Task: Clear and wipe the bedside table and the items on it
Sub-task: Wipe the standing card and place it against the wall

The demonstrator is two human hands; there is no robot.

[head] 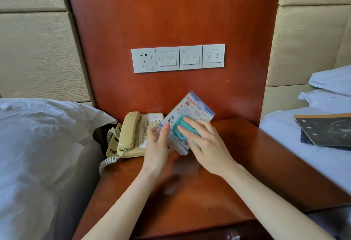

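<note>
A printed card in a clear stand is held tilted above the wooden bedside table. My left hand grips its lower left edge, thumb on the front. My right hand presses a teal cloth flat against the card's face, fingers fairly straight over it. A beige corded telephone sits at the table's back left, just left of my left hand.
A bed with white linen borders the table on the left. Another bed on the right carries dark folders and pillows. A socket and switch panel is on the wooden wall panel behind.
</note>
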